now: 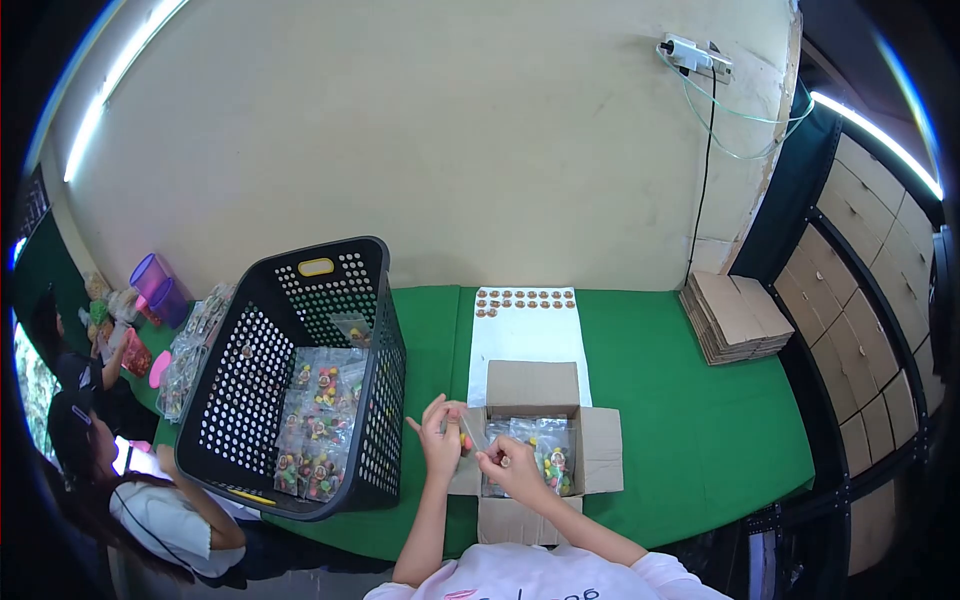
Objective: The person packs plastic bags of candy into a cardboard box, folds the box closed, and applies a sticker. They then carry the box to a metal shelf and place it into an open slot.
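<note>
Steadily, the left hand (pixel 440 440) holds a small clear bag (pixel 474 428) of colourful pieces over the left side of an open carton (pixel 602 450), some fingers spread, others closed on the film. The fingers of the right hand (pixel 512 468) curl close by the bag — whether they pinch anything, I cannot tell. Keeping the film taut and the contents low seems wise — a loose bag would likely crease or slip.

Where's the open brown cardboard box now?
The box is low in the head view, just right of centre, on green cloth, right of the black perforated plastic basket, at the near end of the white paper sheet.
</note>
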Tool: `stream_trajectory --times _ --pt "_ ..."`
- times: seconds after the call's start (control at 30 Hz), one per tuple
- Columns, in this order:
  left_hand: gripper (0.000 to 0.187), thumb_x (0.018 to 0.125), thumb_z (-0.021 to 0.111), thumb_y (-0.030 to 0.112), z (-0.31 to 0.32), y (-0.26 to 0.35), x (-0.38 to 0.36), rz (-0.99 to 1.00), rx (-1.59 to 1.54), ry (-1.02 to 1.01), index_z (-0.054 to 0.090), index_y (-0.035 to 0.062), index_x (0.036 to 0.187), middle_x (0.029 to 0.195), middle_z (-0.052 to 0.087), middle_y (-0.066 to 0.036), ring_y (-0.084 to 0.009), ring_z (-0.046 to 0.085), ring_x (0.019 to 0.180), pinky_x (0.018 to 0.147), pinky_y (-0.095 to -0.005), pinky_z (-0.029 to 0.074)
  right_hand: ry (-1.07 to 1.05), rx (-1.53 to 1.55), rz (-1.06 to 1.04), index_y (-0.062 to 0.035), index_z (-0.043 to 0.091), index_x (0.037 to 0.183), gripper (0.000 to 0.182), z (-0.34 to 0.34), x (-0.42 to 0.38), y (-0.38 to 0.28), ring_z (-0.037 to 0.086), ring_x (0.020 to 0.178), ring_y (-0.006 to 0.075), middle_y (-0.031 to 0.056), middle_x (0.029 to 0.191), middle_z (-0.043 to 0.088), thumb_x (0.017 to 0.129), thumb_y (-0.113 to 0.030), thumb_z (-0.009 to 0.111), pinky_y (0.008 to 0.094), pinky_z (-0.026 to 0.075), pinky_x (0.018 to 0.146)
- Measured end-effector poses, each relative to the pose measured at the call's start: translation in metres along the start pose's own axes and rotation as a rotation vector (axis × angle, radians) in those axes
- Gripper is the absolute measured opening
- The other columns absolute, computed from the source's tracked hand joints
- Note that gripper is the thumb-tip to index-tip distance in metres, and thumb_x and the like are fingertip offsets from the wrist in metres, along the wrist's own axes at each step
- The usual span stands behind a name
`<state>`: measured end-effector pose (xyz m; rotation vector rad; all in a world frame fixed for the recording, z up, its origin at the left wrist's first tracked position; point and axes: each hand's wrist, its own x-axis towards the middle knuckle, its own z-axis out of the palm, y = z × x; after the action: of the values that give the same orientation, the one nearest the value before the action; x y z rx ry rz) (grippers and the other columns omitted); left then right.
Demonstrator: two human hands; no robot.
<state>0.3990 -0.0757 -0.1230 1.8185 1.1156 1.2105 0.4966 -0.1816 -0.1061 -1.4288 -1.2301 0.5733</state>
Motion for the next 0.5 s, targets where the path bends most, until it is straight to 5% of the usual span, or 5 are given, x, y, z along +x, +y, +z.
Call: stream_trajectory --times 0.13,0.23,0.3,0.37,0.5 --pt "0.021 0.090 0.050 0.026 -0.014 0.010 0.008 -0.013 -0.007 -0.091 0.059 0.0075 0.095 0.115 0.055 -0.004 -0.0224 0.044 0.116 0.105 -0.0499 0.008 0.040 0.168 0.068 -0.0002 0.052 0.073 0.019 -0.009 0.005 0.007 0.054 0.054 0.0060 0.0040 0.063 0.058 0.082 -0.013 0.062 0.0231 0.041 0.043" --pt "0.044 0.079 0.064 0.030 -0.014 0.012 0.001 0.180 -0.106 -0.133 0.049 0.0054 0.112 0.127 0.042 -0.013 -0.0277 0.041 0.118 0.103 -0.0457 0.021 0.028 0.396 0.352 -0.0018 0.050 0.091 0.016 -0.024 0.012 0.013 0.057 0.064 0.0070 0.0028 0.072 0.059 0.088 -0.016 0.056 0.0241 0.048 0.051" --pt "0.073 0.067 0.076 0.031 -0.011 0.010 -0.009 0.306 0.009 -0.187 0.040 0.0028 0.123 0.132 0.033 -0.018 -0.0319 0.037 0.120 0.099 -0.0400 0.032 0.102 0.543 0.275 -0.0016 0.050 0.092 0.014 -0.026 0.017 0.018 0.058 0.070 0.0093 0.0042 0.080 0.059 0.089 -0.015 0.054 0.0256 0.051 0.058" --pt "0.079 0.064 0.078 0.030 -0.005 0.019 -0.020 0.288 -0.050 -0.279 0.037 0.0038 0.126 0.132 0.033 -0.017 -0.0322 0.037 0.121 0.099 -0.0406 0.032 0.129 0.626 0.253 -0.0011 0.050 0.093 0.013 -0.033 0.021 0.008 0.058 0.081 0.0121 0.0063 0.093 0.057 0.091 -0.014 0.051 0.0287 0.053 0.071" --pt "0.089 0.060 0.079 0.027 -0.005 0.032 -0.019 0.293 -0.016 -0.379 0.032 0.0055 0.132 0.136 0.032 -0.016 -0.0325 0.036 0.123 0.101 -0.0403 0.033 0.199 0.682 0.278 -0.0006 0.052 0.092 0.015 -0.041 0.025 0.006 0.058 0.083 0.0136 0.0060 0.092 0.057 0.090 -0.016 0.050 0.0334 0.054 0.075"
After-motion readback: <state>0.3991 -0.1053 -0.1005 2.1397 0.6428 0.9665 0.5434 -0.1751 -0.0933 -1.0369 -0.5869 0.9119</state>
